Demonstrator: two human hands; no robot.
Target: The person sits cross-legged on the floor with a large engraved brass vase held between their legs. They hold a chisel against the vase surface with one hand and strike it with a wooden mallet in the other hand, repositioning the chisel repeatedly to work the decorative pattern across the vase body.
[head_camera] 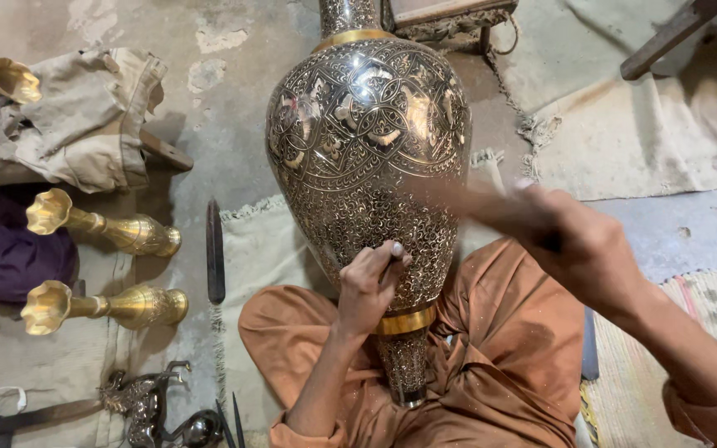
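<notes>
Fingers of the left hand (pixel 368 286) are pinching a thin chisel against the engraved vase (pixel 367 158) lying across the lap. Blurred, the right hand (pixel 570 241) is gripping a striking tool; its fingers are closing around it. Keeping the chisel steady matters.

Patchy concrete floor (pixel 226 124), pale frayed cloths (pixel 641 141), striped woven mat (pixel 707 307)
</notes>
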